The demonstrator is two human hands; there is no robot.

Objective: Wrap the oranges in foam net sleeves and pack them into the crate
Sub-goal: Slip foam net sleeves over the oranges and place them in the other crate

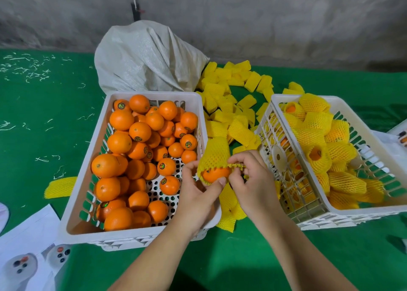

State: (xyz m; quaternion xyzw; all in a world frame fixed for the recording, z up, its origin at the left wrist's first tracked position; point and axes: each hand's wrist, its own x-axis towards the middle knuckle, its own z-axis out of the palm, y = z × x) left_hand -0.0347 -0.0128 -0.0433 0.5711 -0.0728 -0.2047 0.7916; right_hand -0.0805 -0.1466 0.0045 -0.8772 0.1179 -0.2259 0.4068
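Observation:
Between the two crates, my left hand [199,193] holds an orange [214,174] from below. A yellow foam net sleeve [213,153] covers most of it. My right hand [251,178] pinches the sleeve's open edge and stretches it over the fruit. The white crate on the left [77,198] holds several bare oranges [132,149]. The white crate on the right [361,211] holds several oranges wrapped in yellow sleeves [319,134].
A chain of loose yellow sleeves [231,96] lies on the green cloth [253,257] behind and between the crates, in front of a white woven sack [147,57]. One flat sleeve [59,186] lies left of the left crate. White papers [28,242] sit at the lower left.

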